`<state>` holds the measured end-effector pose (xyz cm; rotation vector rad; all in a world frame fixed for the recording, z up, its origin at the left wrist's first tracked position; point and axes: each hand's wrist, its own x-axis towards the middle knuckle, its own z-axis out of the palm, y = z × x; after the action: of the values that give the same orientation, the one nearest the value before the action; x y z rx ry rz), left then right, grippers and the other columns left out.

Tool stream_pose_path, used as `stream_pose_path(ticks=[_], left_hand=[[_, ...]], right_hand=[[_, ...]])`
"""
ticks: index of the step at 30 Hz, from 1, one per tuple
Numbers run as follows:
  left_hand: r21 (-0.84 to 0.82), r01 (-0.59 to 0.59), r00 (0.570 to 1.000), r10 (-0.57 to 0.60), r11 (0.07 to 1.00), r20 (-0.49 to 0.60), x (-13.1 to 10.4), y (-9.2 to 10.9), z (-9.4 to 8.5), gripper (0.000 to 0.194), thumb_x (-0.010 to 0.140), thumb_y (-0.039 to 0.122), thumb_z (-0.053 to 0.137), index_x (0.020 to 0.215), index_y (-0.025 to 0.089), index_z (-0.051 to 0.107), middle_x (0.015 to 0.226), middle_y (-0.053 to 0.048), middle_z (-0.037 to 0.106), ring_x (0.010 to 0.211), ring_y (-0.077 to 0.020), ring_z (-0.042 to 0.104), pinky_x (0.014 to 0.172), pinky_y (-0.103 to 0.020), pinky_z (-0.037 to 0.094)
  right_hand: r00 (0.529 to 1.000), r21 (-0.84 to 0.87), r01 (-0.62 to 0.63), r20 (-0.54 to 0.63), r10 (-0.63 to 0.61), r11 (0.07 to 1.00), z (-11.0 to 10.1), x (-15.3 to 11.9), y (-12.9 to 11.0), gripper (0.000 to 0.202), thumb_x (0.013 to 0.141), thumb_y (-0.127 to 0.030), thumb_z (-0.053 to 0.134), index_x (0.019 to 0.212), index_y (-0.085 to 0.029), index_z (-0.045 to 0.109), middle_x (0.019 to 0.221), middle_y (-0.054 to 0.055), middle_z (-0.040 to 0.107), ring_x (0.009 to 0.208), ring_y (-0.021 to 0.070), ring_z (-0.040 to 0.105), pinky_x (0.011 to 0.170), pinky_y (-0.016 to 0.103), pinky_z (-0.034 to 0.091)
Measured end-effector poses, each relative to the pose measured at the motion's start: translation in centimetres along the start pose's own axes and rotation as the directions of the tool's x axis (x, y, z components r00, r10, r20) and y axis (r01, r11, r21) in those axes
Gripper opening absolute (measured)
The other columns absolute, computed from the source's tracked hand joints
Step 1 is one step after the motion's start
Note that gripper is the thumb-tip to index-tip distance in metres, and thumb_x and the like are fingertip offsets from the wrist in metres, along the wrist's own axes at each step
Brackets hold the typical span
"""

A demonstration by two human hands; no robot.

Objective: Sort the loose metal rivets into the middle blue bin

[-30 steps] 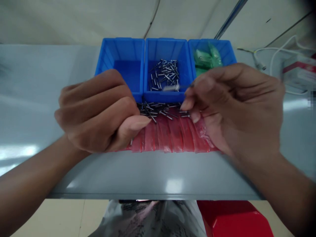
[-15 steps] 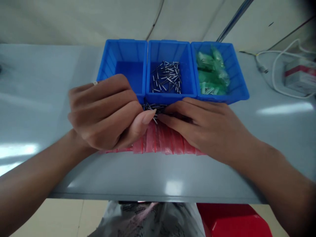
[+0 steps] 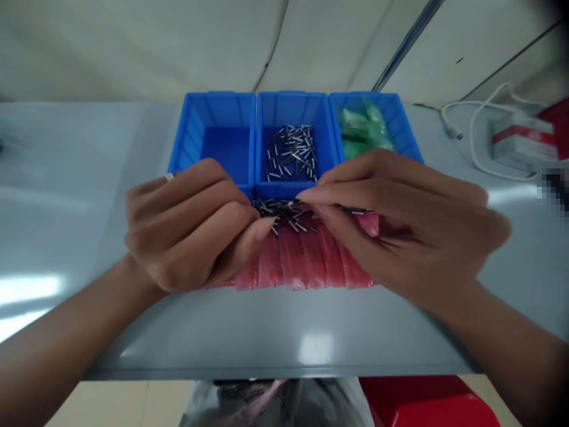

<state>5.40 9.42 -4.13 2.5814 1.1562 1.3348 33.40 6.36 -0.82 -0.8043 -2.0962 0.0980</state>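
Your left hand (image 3: pixel 195 228) curls into a fist just beside the left end of a heap of loose blind rivets (image 3: pixel 284 213), its thumb pointing toward them; you keep the inside of that fist hidden, so I cannot tell whether it grasps anything. Your right hand (image 3: pixel 304 203) reaches over the same heap from the other side, thumb and forefinger drawn close together. A bright rivet end shows at those tips, but I cannot tell whether you have it pinched or merely touch it.

The heap lies near the middle of the tabletop (image 3: pixel 222 335), between the front rim of the middle blue bin (image 3: pixel 288 191) and the tabletop's near edge, partly over a row of red plastic bags (image 3: pixel 306 261). More rivets (image 3: pixel 293 154) lie inside that bin. To its right, the right blue bin (image 3: pixel 404 130) holds green plastic bags (image 3: pixel 355 124). Toward the tabletop's far right corner stand a white-and-red box (image 3: pixel 524 139) and a white cable (image 3: pixel 473 142).

Expect each rivet to be light, stiff and rather slippery, hard to damage but prone to roll and tangle with its neighbours. Take one across its thicker sleeve with your fingertips; the thin stem probably twists more easily. The bags look soft and crease readily.
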Motion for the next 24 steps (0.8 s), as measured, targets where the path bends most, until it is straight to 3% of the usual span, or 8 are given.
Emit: stream_pose_path(ticks=[2,4,9,12,17,21,24], left_hand=[[0.002,-0.014,1.000,0.014,1.000,0.000,0.7,0.8,0.3,0.028,0.103,0.059,0.075,0.113,0.032,0.075,0.088,-0.001,0.072,0.093,-0.0262,0.081,0.075,-0.044,0.074],[0.011,-0.024,1.000,0.024,1.000,0.006,1.3,1.8,0.3,0.026,0.103,0.054,0.077,0.118,0.033,0.074,0.092,-0.001,0.075,0.096,-0.0263,0.081,0.075,-0.043,0.073],[0.064,-0.091,0.993,0.086,0.994,0.085,1.6,3.3,-0.9,0.011,0.103,0.031,0.082,0.108,0.026,0.073,0.092,0.002,0.079,0.077,-0.0168,0.077,0.066,-0.032,0.064],[0.109,-0.209,0.978,0.205,0.972,0.045,1.8,3.0,-1.2,0.013,0.102,0.024,0.083,0.108,0.022,0.072,0.091,0.003,0.080,0.068,-0.0125,0.072,0.062,-0.028,0.059],[0.177,-0.417,0.906,0.423,0.891,0.006,1.8,1.9,-0.7,0.004,0.109,0.023,0.072,0.109,0.019,0.071,0.079,0.001,0.072,0.068,-0.0155,0.067,0.062,-0.031,0.053],[0.155,-0.360,0.929,0.369,0.920,-0.032,1.3,1.8,-0.4,0.023,0.117,0.033,0.056,0.104,0.020,0.071,0.077,0.000,0.069,0.066,-0.0147,0.065,0.061,-0.032,0.047],[0.196,-0.297,0.946,0.316,0.935,-0.073,1.0,1.7,-0.4,0.015,0.114,0.025,0.057,0.105,0.023,0.069,0.077,0.002,0.067,0.067,-0.0127,0.062,0.061,-0.032,0.043]], right_hand=[[0.981,0.245,-0.141,-0.093,0.168,0.959,0.2,0.3,-0.6,0.020,0.097,-0.008,0.081,0.109,-0.024,0.085,0.101,-0.001,0.086,0.089,0.0137,0.079,0.079,0.029,0.071],[0.945,0.406,-0.245,-0.103,0.310,0.880,0.5,0.5,-0.9,0.021,0.095,-0.008,0.083,0.107,-0.025,0.086,0.099,-0.003,0.085,0.089,0.0125,0.081,0.080,0.026,0.073],[0.917,0.628,-0.282,-0.045,0.395,0.725,1.0,0.6,-0.6,0.034,0.088,-0.001,0.087,0.110,-0.026,0.091,0.100,-0.003,0.087,0.084,0.0143,0.086,0.083,0.022,0.077],[0.917,0.659,-0.283,-0.029,0.399,0.697,1.1,0.7,-0.5,0.033,0.086,0.000,0.088,0.108,-0.024,0.091,0.098,-0.002,0.088,0.082,0.0175,0.088,0.081,0.022,0.078],[0.903,0.665,-0.306,-0.024,0.429,0.681,1.2,0.5,-0.7,0.027,0.089,-0.004,0.089,0.108,-0.024,0.090,0.097,-0.003,0.088,0.083,0.0168,0.088,0.085,0.022,0.078],[0.886,0.674,-0.301,-0.064,0.460,0.675,1.4,0.5,-0.7,0.025,0.089,-0.007,0.091,0.107,-0.023,0.089,0.096,-0.003,0.088,0.082,0.0173,0.087,0.084,0.027,0.078],[0.869,0.676,-0.281,-0.121,0.479,0.681,1.1,0.8,-0.6,0.031,0.093,-0.006,0.086,0.115,-0.028,0.087,0.107,-0.002,0.087,0.098,0.0195,0.088,0.094,0.033,0.077]])
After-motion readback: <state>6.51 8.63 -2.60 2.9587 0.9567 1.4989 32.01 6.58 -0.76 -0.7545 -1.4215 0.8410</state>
